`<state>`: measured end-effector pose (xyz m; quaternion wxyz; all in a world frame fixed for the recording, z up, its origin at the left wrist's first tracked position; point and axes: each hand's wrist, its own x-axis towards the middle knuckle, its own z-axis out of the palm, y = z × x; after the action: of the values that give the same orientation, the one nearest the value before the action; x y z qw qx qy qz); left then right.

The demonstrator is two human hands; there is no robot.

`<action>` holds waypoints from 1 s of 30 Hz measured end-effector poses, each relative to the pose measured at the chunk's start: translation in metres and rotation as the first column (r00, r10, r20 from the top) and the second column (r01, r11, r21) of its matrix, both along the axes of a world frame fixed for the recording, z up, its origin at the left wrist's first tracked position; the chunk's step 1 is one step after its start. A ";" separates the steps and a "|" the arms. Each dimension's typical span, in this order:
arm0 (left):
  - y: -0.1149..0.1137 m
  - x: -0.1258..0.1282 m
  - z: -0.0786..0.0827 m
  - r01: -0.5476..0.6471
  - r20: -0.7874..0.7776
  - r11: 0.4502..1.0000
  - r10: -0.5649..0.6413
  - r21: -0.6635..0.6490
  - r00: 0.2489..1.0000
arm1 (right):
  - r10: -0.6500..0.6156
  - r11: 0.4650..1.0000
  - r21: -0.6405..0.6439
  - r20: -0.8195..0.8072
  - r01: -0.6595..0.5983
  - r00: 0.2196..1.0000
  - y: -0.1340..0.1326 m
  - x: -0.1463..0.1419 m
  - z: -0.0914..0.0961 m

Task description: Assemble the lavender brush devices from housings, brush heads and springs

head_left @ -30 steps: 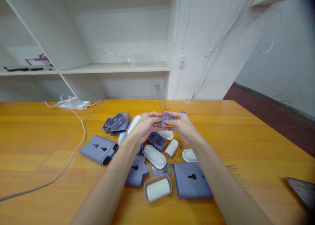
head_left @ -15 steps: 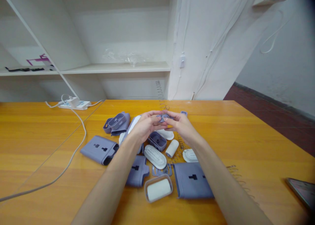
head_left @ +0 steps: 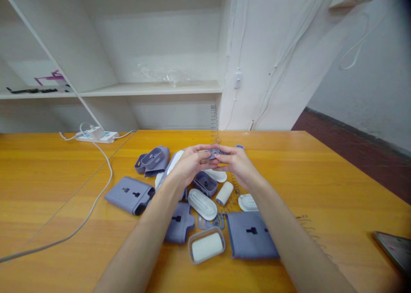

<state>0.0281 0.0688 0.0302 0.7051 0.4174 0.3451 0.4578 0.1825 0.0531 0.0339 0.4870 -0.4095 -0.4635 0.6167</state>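
My left hand (head_left: 192, 164) and my right hand (head_left: 236, 164) meet above the middle of the pile, fingers closed on a small grey-purple plastic plate (head_left: 213, 153). A thin metal coil spring (head_left: 214, 124) stands upright from behind the plate; its lower end is hidden by my fingers. Below my hands lie a grey-purple oval cup (head_left: 206, 183), a white ribbed oval pad (head_left: 202, 204) and a white roll (head_left: 224, 193). Closer to me, another flat plastic plate (head_left: 205, 223) rests beside a clear tray (head_left: 207, 261) containing a white block (head_left: 207, 247).
Grey-purple housings (head_left: 128, 194) lie left, with another housing (head_left: 250, 237) near my right forearm. Loose springs (head_left: 310, 229) lie on the right. A phone (head_left: 393, 248) is at the right edge. A cable (head_left: 107, 179) runs from a power strip (head_left: 96, 134) across the left side.
The spring's top end has swung slightly to the right and now stands straighter. The plate has tilted a little between my fingers; my hands have barely moved.
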 end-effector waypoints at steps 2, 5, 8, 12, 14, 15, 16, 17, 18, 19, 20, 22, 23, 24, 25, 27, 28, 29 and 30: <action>0.000 0.000 0.000 -0.004 -0.012 1.000 0.004 0.001 1.000 | 0.006 1.000 -0.009 -0.008 -0.006 1.000 0.000 0.000 0.000; -0.001 0.002 0.001 -0.022 -0.027 1.000 0.023 0.006 0.999 | 0.003 1.000 -0.009 0.002 -0.003 1.000 0.001 0.000 -0.001; -0.002 0.004 0.002 -0.047 -0.025 0.999 0.047 0.020 0.999 | -0.005 1.000 0.007 0.025 0.005 1.000 0.001 -0.001 -0.001; -0.005 0.007 0.005 -0.079 -0.024 0.996 0.080 0.048 0.996 | -0.035 0.999 0.020 0.020 0.035 0.999 0.000 -0.003 0.001; -0.006 0.008 0.006 -0.093 -0.030 0.994 0.095 0.053 0.995 | -0.054 0.998 0.018 0.008 0.054 0.998 -0.001 -0.004 0.001; -0.007 0.008 0.006 -0.099 -0.034 0.994 0.101 0.053 0.994 | -0.057 0.998 0.016 0.005 0.057 0.998 -0.001 -0.004 0.002; -0.007 0.009 0.006 -0.104 -0.038 0.993 0.106 0.056 0.994 | -0.053 0.998 0.015 0.003 0.053 0.999 -0.001 -0.004 0.002; -0.007 0.009 0.006 -0.109 -0.043 0.992 0.112 0.060 0.993 | -0.044 0.999 0.015 0.001 0.044 0.999 -0.001 -0.004 0.002; -0.007 0.009 0.006 -0.115 -0.046 0.991 0.118 0.063 0.992 | -0.032 0.999 0.015 0.000 0.032 0.999 -0.001 -0.003 0.001; -0.007 0.009 0.005 -0.120 -0.047 0.991 0.124 0.065 0.991 | -0.020 1.000 0.016 -0.001 0.020 1.000 -0.001 -0.002 0.001; -0.007 0.009 0.005 -0.124 -0.044 0.990 0.127 0.065 0.991 | -0.010 1.000 0.016 -0.001 0.010 1.000 0.000 -0.001 0.000; -0.005 0.009 0.003 -0.114 -0.032 0.991 0.117 0.069 0.993 | -0.011 1.000 0.015 0.002 0.011 1.000 0.000 0.000 0.000; -0.005 0.008 0.002 -0.103 -0.027 0.992 0.105 0.072 0.994 | -0.015 1.000 0.013 0.005 0.015 1.000 0.001 0.000 0.000; -0.004 0.008 0.001 -0.091 -0.022 0.993 0.093 0.075 0.995 | -0.020 1.000 0.012 0.006 0.020 1.000 0.000 0.000 0.000; -0.003 0.007 0.000 -0.079 -0.020 0.994 0.080 0.076 0.997 | -0.023 1.000 0.013 0.004 0.023 1.000 0.000 0.000 0.001; -0.002 0.006 -0.001 -0.057 -0.020 0.996 0.058 0.072 0.998 | -0.022 1.000 0.016 -0.005 0.022 1.000 -0.001 -0.001 0.002; -0.001 0.005 -0.001 -0.046 -0.022 0.997 0.047 0.068 0.999 | -0.018 1.000 0.021 -0.007 0.018 1.000 -0.001 -0.001 0.003; -0.001 0.004 -0.001 -0.035 -0.024 0.997 0.037 0.063 0.999 | -0.014 1.000 0.026 -0.007 0.015 1.000 -0.002 -0.001 0.004; -0.001 0.003 -0.001 -0.026 -0.027 0.998 0.028 0.060 0.999 | -0.009 0.999 0.032 -0.004 0.010 1.000 -0.002 -0.002 0.004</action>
<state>0.0310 0.0677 0.0293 0.6814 0.4396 0.3466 0.4716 0.1808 0.0511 0.0381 0.4972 -0.4028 -0.4704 0.6077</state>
